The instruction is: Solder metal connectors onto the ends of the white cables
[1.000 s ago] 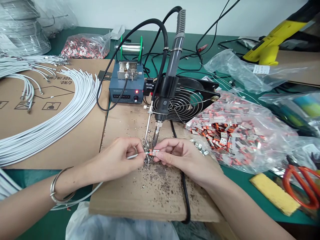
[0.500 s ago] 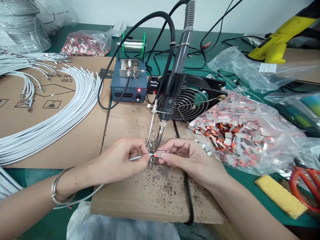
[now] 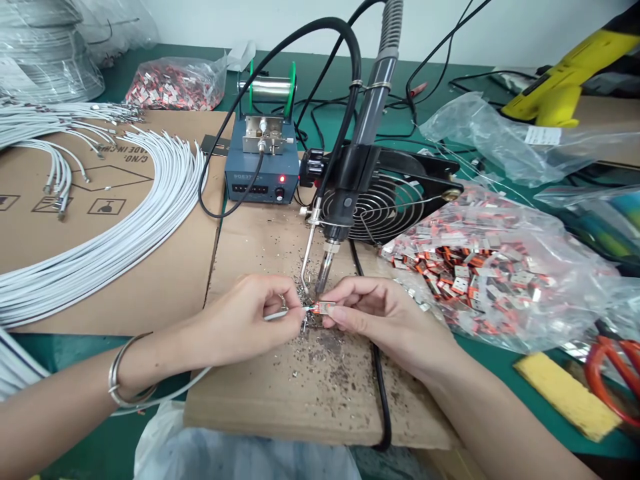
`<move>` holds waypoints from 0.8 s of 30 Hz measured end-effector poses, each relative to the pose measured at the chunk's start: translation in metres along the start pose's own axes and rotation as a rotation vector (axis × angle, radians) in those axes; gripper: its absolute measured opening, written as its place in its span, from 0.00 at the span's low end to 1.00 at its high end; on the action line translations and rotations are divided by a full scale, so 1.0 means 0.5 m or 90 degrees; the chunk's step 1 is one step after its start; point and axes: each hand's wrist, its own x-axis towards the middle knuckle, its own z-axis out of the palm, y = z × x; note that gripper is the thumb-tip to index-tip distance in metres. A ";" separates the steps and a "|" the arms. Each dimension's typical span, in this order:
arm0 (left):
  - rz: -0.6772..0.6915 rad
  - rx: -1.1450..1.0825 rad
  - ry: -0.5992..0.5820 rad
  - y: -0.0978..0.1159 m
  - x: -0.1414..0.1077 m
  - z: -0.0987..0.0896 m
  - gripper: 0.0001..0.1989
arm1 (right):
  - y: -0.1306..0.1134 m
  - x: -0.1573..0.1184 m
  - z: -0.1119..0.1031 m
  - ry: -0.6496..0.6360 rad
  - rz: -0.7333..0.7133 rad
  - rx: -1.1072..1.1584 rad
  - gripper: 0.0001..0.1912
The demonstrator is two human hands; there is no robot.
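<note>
The left hand (image 3: 265, 310) pinched a white cable (image 3: 276, 315) near its tip and the right hand (image 3: 383, 310) gripped a USB connector (image 3: 327, 307) just below the soldering iron (image 3: 345, 200), where a slight finger slip could have bridged neighbouring contacts or burnt skin.

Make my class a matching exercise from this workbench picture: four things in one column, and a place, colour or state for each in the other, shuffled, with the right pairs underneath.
Things
1. Left hand
2. Sponge
3. Right hand
4. Spool of silvery wire

Place, colour or state
A. Green at both ends
B. Pinching a small metal-and-orange connector
C. Pinching a white cable near its end
D. Yellow, lying beside red-handled scissors

Right pairs
1-C
2-D
3-B
4-A
</note>
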 end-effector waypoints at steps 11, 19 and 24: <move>-0.012 0.032 0.006 -0.002 0.001 0.002 0.07 | -0.003 0.003 0.003 0.017 0.025 -0.027 0.04; -0.013 0.012 0.005 -0.003 0.000 0.000 0.07 | 0.005 0.003 -0.002 0.016 0.003 -0.063 0.05; -0.012 -0.002 0.009 -0.004 -0.001 0.000 0.07 | 0.007 0.000 -0.004 0.009 -0.005 -0.074 0.06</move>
